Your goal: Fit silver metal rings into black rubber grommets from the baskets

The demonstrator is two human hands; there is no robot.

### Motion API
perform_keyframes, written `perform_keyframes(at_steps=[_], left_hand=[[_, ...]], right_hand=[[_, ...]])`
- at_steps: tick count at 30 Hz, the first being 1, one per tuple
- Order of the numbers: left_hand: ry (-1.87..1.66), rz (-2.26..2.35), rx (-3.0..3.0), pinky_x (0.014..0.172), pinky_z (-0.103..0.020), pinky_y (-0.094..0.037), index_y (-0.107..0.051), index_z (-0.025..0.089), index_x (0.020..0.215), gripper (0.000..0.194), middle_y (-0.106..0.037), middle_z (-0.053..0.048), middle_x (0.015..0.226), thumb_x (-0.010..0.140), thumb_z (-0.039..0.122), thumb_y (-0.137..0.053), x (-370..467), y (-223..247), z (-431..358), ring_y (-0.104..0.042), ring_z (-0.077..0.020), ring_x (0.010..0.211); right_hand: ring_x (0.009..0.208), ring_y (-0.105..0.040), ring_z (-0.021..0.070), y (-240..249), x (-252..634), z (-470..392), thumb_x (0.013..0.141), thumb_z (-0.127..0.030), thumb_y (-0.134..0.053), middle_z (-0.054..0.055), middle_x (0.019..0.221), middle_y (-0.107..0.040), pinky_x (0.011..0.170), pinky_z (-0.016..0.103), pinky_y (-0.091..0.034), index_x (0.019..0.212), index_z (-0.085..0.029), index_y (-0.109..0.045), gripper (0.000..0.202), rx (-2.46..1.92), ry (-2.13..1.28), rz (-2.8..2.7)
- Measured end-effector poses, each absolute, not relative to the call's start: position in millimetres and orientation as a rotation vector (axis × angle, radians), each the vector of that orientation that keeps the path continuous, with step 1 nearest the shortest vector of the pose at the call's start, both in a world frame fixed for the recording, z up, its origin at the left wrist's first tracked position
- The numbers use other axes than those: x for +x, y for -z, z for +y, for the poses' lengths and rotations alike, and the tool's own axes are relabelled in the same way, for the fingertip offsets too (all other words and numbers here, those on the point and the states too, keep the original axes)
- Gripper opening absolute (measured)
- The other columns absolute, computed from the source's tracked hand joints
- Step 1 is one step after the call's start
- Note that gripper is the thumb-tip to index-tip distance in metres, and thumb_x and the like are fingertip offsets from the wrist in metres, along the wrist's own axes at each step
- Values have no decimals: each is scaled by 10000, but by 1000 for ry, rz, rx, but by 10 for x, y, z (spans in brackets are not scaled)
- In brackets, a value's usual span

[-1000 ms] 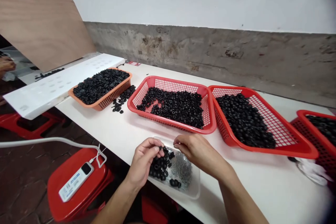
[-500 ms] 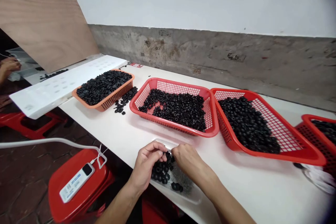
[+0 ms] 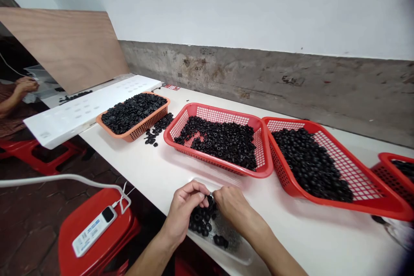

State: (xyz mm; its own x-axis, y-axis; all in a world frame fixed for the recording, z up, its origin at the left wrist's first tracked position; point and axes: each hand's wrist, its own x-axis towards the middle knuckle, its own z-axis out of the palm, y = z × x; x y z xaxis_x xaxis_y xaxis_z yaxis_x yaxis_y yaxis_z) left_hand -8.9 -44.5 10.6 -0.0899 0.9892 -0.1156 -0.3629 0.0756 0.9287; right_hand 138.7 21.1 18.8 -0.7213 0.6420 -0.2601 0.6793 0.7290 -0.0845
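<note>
My left hand (image 3: 185,209) and my right hand (image 3: 231,207) meet fingertip to fingertip over a clear plastic tray (image 3: 241,256) at the near edge of the white table (image 3: 155,168). The tray holds small black rubber rings (image 3: 201,220) and a patch of tiny metal parts. My left fingers pinch a small black ring. My right fingertips press against it, holding something tiny and pale that is too small to make out.
Behind the tray stand a red basket (image 3: 181,121) and a second red basket (image 3: 355,172), both with black rings. An orange basket (image 3: 136,131) sits far left with loose rings (image 3: 154,131) beside it. A red stool (image 3: 97,228) carries a white power strip. Another person's hand (image 3: 26,85) shows far left.
My right hand has moved left to meet my left hand over the tray. The camera has tilted slightly, so everything sits lower in view.
</note>
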Motion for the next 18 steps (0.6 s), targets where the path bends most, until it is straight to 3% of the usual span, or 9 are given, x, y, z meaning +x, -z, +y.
perform_keyframes(at_steps=[18], left_hand=[[-1349, 1046, 821, 667, -238, -393, -702, 151, 839, 83, -612, -17, 779, 835, 210, -644, -80, -100, -438, -540, -118, 680]], right_hand=[[796, -707, 222, -252, 1358, 204, 875, 23, -486, 149, 854, -729, 647, 235, -455, 907, -94, -725, 268, 980, 224, 2648]])
